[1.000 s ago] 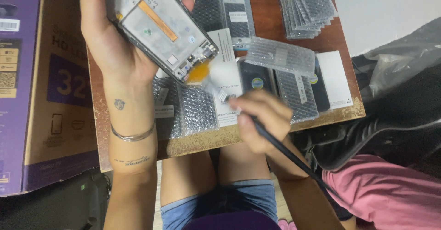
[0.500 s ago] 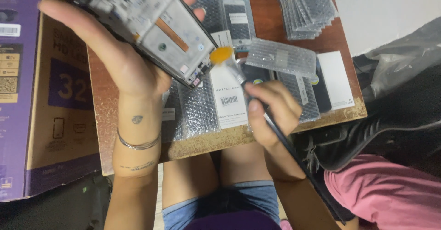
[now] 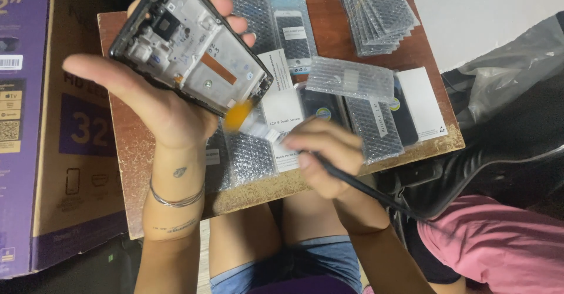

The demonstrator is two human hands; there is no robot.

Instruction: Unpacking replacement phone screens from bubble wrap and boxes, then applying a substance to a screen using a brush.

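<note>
The fingers of the left hand (image 3: 167,109) wrap around the back edges of a phone screen frame (image 3: 191,46), thumb stretched out toward 9 o'clock, fingertips curling over the far edge at 1 o'clock. The frame is a flat black-rimmed rectangle with a silvery metal inner face and an orange strip; its long axis runs from 10 o'clock down to 4 o'clock, inner face up toward the camera. The right hand (image 3: 326,153) is closed around the dark handle of a brush (image 3: 258,123), whose blurred orange bristles touch the frame's lower corner; the handle trails off toward 4 o'clock, past the wrist.

Below both hands lies a small brown wooden board (image 3: 132,153), worn at the edges and resting across the person's bare knees. On it, clear bubble-wrap pouches (image 3: 349,78) hold dark phone screens, some lying beside white labelled cards (image 3: 282,103). A fanned stack of more pouches (image 3: 376,12) sits at 1 o'clock on the board. A purple and brown cardboard box (image 3: 35,123) stands at 9 o'clock, a grey plastic bag (image 3: 517,65) at 3 o'clock, and pink cloth (image 3: 499,241) at 4 o'clock.
</note>
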